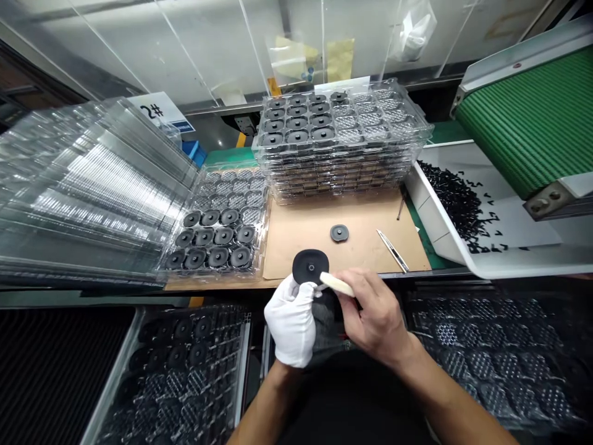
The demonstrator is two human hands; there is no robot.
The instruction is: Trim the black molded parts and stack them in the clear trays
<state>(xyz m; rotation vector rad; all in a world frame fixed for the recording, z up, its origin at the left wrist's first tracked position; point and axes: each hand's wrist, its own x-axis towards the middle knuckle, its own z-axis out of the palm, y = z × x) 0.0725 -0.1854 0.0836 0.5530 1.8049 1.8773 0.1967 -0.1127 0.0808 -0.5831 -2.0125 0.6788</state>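
My left hand [291, 322], in a white glove, grips a black rounded plastic part [310, 264] by its lower edge, with the part's broad face and small centre hole toward me. In my bare right hand [370, 309] is a cream-coloured flat pad [337, 284], pinched between thumb and fingers. The pad's tip is at the lower right edge of the part; whether it touches is hard to tell. A second dark round part [340, 233] lies on the brown cardboard [296, 222] just beyond my hands.
A utility knife [393, 251] lies on the cardboard. Behind stand stacked clear trays [343, 167], partly filled; another tray [259, 259] with black parts is at left, beside nested clear trays [106, 179]. At right, a white bin [445, 232] of small black pieces sits below a green conveyor [537, 117].
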